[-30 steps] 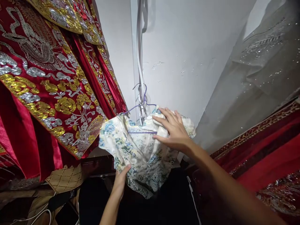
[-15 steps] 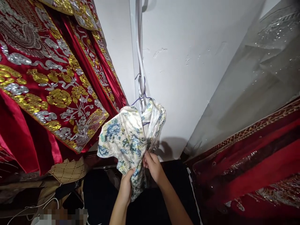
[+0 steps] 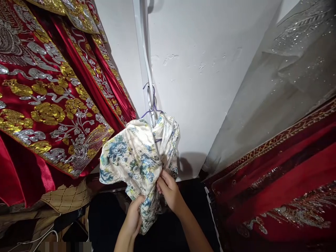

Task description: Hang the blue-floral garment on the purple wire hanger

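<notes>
Both hands pinch the lower folds of a cream satin garment printed with blue flowers (image 3: 136, 157) at the frame's lower centre, left hand (image 3: 135, 217) and right hand (image 3: 169, 190) each closed on cloth as it hangs from a thin purple wire hanger (image 3: 151, 105) against the white wall (image 3: 204, 87), beside a red robe embroidered in gold and silver (image 3: 52, 105); the step looks like straightening the garment on its hanger, which calls for a steady downward tug.

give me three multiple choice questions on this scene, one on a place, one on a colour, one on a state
1. Where does the floral garment hang?
A. on a hanger against the white wall
B. over a chair
C. flat on a table

2. What colour is the hanger?
A. green
B. purple
C. orange

3. What are the two hands doing?
A. resting apart from the cloth
B. gripping the hanger hook
C. gripping the garment's lower part

Answers: 1 A, its hanger hooks up by the wall; 2 B, thin purple wire; 3 C, left hand and right hand bunch the cloth.
</notes>
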A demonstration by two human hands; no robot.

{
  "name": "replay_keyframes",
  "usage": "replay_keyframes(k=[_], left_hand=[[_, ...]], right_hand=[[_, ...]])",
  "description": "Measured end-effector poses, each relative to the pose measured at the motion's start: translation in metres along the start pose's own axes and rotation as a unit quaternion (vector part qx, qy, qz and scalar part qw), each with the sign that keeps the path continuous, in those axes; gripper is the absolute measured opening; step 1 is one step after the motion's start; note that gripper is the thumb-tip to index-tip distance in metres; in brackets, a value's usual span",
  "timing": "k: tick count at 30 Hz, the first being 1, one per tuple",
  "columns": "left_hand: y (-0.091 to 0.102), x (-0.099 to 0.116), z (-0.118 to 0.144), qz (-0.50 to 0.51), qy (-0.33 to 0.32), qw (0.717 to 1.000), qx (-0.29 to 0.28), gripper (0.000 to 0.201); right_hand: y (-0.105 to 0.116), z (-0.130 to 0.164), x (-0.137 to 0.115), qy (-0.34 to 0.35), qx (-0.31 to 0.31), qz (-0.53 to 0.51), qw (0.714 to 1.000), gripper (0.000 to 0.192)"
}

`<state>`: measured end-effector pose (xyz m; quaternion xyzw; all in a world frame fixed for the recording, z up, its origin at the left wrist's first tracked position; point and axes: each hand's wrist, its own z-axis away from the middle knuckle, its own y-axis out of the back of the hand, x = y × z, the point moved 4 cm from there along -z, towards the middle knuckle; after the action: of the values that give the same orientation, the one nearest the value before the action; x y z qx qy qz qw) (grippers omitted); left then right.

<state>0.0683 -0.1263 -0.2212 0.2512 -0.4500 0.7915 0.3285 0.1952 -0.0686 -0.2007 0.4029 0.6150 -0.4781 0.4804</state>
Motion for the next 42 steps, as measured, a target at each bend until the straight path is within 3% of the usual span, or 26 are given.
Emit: replay_keyframes(k=[3, 6, 9, 11, 13, 16, 18, 22, 26, 30, 38, 42], left_hand=[[0.007, -0.001, -0.01, 0.007, 0.001, 1.0, 0.018, 0.019], [0.028, 0.002, -0.03, 0.012, -0.064, 0.991, 0.118, 0.031], [0.052, 0.012, -0.043, -0.02, -0.272, 0.937, 0.218, 0.048], [0.056, 0.014, -0.04, -0.074, -0.411, 0.878, 0.235, 0.053], [0.046, 0.008, -0.032, -0.163, -0.474, 0.84, 0.209, 0.046], [0.01, -0.007, -0.023, -0.309, -0.444, 0.839, 0.063, 0.03], [-0.013, -0.014, -0.018, -0.348, -0.409, 0.843, -0.011, 0.024], [-0.033, -0.008, -0.015, -0.352, -0.419, 0.836, -0.042, 0.008], [-0.035, -0.009, -0.017, -0.374, -0.424, 0.821, -0.083, 0.014], [-0.034, -0.021, -0.019, -0.394, -0.402, 0.818, -0.119, 0.015], [-0.017, -0.016, -0.035, -0.419, -0.381, 0.817, -0.11, 0.019], [-0.012, -0.009, -0.037, -0.416, -0.373, 0.821, -0.117, 0.02]], right_hand=[[0.008, -0.001, 0.005, -0.033, 0.015, 0.006, 0.999, 0.029], [0.019, 0.001, 0.008, -0.064, 0.016, 0.044, 0.997, 0.034], [0.024, 0.003, 0.008, -0.071, 0.006, 0.099, 0.993, 0.036], [0.022, 0.005, 0.006, -0.069, 0.006, 0.125, 0.99, 0.037], [0.016, 0.006, 0.004, -0.067, 0.008, 0.131, 0.989, 0.037], [0.006, 0.009, 0.001, -0.064, 0.002, 0.106, 0.992, 0.036], [0.002, 0.012, -0.003, -0.058, -0.004, 0.096, 0.994, 0.034], [0.004, 0.017, -0.009, -0.06, -0.01, 0.133, 0.989, 0.033], [0.015, 0.018, -0.013, -0.08, 0.02, 0.143, 0.986, 0.033], [0.025, 0.002, -0.034, -0.073, 0.073, 0.044, 0.994, 0.04], [0.02, -0.077, -0.149, 0.056, 0.087, -0.004, 0.995, 0.036], [0.005, -0.092, -0.176, 0.105, 0.093, -0.006, 0.99, 0.03]])
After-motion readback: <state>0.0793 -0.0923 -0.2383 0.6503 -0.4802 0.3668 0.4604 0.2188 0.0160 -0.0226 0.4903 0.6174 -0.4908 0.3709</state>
